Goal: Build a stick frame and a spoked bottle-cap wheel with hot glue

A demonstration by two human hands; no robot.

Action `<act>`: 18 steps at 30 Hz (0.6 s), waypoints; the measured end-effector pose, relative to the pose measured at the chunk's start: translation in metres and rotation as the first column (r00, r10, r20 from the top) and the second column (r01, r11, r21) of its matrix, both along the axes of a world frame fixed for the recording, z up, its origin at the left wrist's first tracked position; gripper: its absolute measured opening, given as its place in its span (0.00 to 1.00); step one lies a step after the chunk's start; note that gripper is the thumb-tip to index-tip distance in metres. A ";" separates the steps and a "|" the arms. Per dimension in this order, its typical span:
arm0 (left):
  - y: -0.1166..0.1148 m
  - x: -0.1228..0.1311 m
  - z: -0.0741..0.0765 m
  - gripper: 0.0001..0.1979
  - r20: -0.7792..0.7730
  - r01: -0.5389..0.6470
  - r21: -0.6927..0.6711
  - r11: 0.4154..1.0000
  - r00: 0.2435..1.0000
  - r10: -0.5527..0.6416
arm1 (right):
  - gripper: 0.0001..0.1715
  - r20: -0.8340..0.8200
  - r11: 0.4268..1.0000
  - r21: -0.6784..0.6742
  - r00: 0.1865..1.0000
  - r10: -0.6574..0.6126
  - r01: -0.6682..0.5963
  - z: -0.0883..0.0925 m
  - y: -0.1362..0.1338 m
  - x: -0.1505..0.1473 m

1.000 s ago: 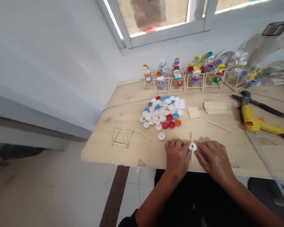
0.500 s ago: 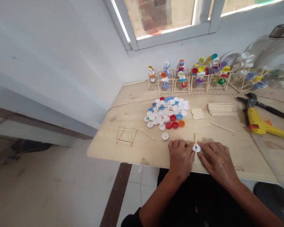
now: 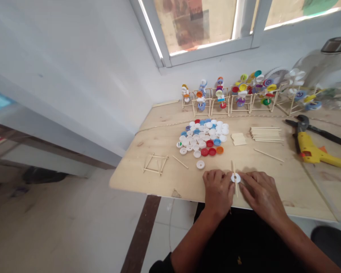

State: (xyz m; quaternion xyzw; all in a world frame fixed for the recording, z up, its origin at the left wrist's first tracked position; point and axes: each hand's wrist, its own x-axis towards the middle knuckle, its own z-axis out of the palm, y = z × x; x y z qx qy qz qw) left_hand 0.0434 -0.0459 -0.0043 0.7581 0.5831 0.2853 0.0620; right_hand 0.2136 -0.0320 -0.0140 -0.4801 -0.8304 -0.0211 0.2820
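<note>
Near the table's front edge, a white bottle cap [image 3: 238, 178] with a hole in its middle is pinched between my two hands. A thin wooden stick [image 3: 233, 167] lies across it, pointing away from me and leaning slightly left at its far end. My left hand [image 3: 218, 191] is closed, its fingertips at the cap's left side; its thumb is mostly hidden. From the other side, my right hand [image 3: 263, 191] holds the cap's edge between thumb and forefinger. A single loose white cap [image 3: 200, 164] rests beyond my left hand.
Many caps [image 3: 204, 136] are spread mid-table. Stick bundles [image 3: 266, 134] and a yellow glue gun [image 3: 315, 148] with black pliers [image 3: 326, 131] lie right. A square stick frame [image 3: 152, 171] is left. Stick-and-cap models [image 3: 221, 100] line the wall.
The stick on the cap has turned a little, its far end now leaning left instead of pointing straight away. Both hands stay at the cap. The view has shifted slightly.
</note>
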 end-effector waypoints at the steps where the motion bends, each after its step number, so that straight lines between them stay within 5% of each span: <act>1: 0.000 0.000 0.000 0.14 0.002 -0.001 0.004 1.000 1.000 0.001 | 0.16 -0.023 1.000 -0.011 1.000 -0.004 0.004 -0.001 0.000 0.001; 7: 0.000 0.000 -0.001 0.16 0.059 -0.004 0.016 1.000 0.998 0.003 | 0.15 -0.129 0.994 -0.072 0.987 -0.095 0.086 0.008 0.014 0.016; 18: 0.000 -0.002 -0.011 0.13 0.157 -0.061 0.077 0.995 0.986 0.049 | 0.16 0.170 0.957 -0.085 0.951 -0.260 0.277 0.028 0.098 0.004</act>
